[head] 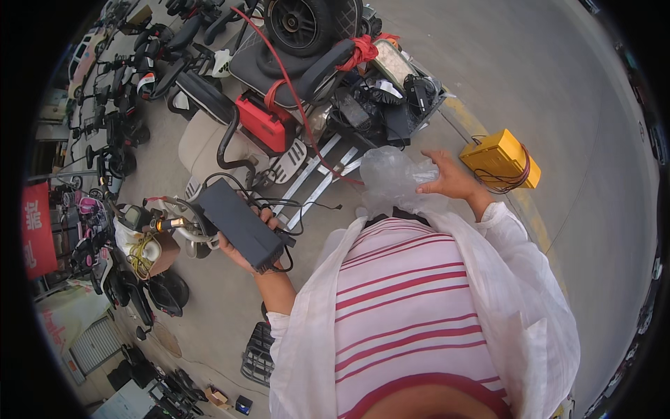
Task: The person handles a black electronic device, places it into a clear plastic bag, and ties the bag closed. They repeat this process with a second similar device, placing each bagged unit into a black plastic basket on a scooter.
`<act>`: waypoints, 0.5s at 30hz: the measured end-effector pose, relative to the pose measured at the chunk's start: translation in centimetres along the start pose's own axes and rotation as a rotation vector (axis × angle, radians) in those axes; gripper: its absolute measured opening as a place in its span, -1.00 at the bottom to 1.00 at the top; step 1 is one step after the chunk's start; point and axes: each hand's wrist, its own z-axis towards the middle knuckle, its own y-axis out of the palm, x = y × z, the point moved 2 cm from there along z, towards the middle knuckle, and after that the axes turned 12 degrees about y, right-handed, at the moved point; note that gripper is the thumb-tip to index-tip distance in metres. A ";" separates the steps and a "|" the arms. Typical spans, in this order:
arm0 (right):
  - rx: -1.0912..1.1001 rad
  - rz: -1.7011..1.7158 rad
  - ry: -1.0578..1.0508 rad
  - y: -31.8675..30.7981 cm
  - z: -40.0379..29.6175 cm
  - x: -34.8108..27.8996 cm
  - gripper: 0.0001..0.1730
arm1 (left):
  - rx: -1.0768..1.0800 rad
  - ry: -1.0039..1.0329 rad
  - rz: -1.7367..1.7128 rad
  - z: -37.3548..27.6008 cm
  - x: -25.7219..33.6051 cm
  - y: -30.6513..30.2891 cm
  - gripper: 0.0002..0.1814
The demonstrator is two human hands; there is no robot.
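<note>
A dark rectangular power adapter or charger with black cables lies in my left hand, its fingers gripping it from below and behind. My right hand is at a clear plastic bag before my waist, thumb and fingers spread around its right side; whether they pinch the film is hard to tell. Beyond the bag, a metal-framed cart carries a heap of black chargers and cables, a red plastic case and a dark seat with a wheel on top.
A yellow box with coiled cable stands on the pavement at right, by a yellow line. A red strap or hose runs across the cart. At left are a scooter's handlebars with a cardboard box and rows of parked scooters. A black wire basket is low left.
</note>
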 end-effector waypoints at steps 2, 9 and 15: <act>0.008 -0.204 0.093 -0.2 -1.8 5.3 -0.13 | 0.002 0.000 -0.015 0.1 0.4 -0.8 -0.11; 0.182 -0.290 0.241 1.0 -4.5 13.0 -0.70 | 0.260 0.128 0.222 -0.2 0.6 -3.5 -0.22; 0.410 -0.137 0.113 0.8 -2.9 11.2 -0.58 | 0.369 0.133 0.487 1.0 -1.0 -2.2 -0.47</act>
